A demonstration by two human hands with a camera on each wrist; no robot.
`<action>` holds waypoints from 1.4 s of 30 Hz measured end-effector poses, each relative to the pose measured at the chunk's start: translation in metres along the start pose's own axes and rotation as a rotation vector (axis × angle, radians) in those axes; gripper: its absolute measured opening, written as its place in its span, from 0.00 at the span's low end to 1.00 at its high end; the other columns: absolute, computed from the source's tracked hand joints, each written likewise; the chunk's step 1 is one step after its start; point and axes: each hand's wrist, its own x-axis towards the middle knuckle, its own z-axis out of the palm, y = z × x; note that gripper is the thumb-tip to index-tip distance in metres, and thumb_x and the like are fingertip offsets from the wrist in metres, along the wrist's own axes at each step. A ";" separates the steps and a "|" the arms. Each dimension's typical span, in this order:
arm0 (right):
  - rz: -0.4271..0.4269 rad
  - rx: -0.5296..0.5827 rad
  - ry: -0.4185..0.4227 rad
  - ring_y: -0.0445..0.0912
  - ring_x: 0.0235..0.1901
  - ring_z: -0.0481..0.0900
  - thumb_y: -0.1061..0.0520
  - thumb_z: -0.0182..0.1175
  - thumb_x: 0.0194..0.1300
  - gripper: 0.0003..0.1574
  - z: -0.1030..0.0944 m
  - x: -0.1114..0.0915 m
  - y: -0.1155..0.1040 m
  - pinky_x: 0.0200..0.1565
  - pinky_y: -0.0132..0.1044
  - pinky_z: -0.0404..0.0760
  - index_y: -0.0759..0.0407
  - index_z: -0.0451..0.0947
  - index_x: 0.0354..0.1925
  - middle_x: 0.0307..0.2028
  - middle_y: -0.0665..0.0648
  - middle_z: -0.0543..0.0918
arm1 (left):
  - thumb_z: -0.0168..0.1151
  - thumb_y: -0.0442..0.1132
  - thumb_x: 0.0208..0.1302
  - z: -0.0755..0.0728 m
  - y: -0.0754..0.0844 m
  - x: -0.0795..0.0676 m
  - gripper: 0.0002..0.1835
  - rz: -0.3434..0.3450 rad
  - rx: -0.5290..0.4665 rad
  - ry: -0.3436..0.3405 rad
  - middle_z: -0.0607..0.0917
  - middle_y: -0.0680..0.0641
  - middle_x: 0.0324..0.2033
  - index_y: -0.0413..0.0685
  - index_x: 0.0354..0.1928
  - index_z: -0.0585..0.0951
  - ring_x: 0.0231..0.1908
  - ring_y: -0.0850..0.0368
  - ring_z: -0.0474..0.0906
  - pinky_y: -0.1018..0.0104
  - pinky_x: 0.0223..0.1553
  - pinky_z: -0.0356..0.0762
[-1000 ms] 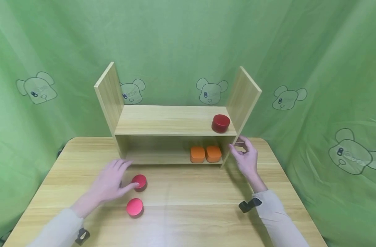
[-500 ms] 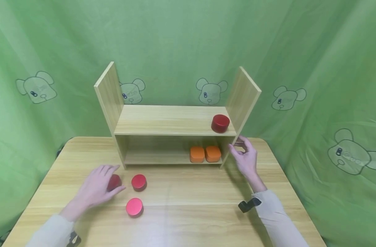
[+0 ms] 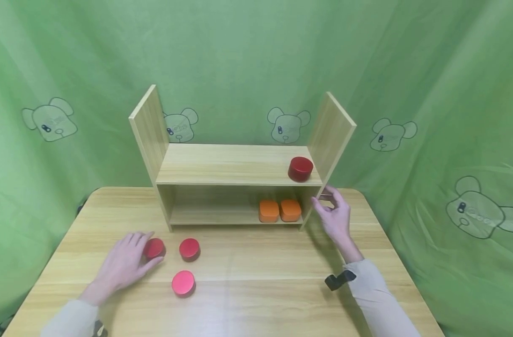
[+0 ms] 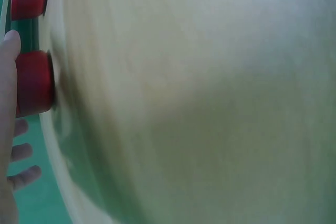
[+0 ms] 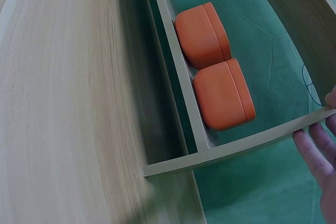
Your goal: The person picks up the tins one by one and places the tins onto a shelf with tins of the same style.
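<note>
**Left tin loosely framed, shelf steadied**

Your left grip, lower left of the head view, has its fingers loosely spread, thumb and forefinger on either side of the left red tin. That tin sits flat on the bench; whether your fingertips touch it, you cannot tell. Your right grip, right of centre, pinches the right side panel of the wooden shelf.

The step looks like handling the left tin while steadying the shelf. To do it well, move your thumb and forefinger evenly so the tin stays level, keep your thumb clear of the middle red tin, and don't tug the panel.

Compared with half a second ago, your left grip has drawn slightly toward the lower left, uncovering more of the tin; your right grip is virtually unmoved.
</note>
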 end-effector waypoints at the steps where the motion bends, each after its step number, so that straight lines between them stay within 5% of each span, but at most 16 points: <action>1: 0.001 0.000 -0.001 0.29 0.41 0.84 0.75 0.69 0.61 0.26 0.000 0.000 0.000 0.35 0.20 0.86 0.72 0.80 0.58 0.43 0.34 0.84 | 0.74 0.62 0.60 0.001 0.000 0.000 0.42 -0.003 0.002 0.000 0.86 0.37 0.51 0.39 0.67 0.77 0.53 0.38 0.83 0.38 0.55 0.84; 15: 0.021 -0.019 0.011 0.29 0.40 0.83 0.76 0.70 0.59 0.28 0.000 0.000 0.003 0.34 0.19 0.85 0.70 0.80 0.59 0.42 0.34 0.84 | 0.73 0.62 0.61 0.016 -0.002 -0.005 0.42 -0.039 -0.009 0.001 0.86 0.38 0.50 0.38 0.67 0.77 0.52 0.39 0.83 0.39 0.55 0.85; 42: 0.025 -0.013 0.008 0.29 0.40 0.83 0.74 0.71 0.60 0.28 0.000 0.001 0.000 0.34 0.19 0.85 0.69 0.80 0.60 0.42 0.34 0.84 | 0.76 0.59 0.58 0.006 0.006 0.000 0.36 -0.030 -0.013 0.054 0.86 0.40 0.44 0.37 0.57 0.81 0.46 0.44 0.83 0.44 0.48 0.87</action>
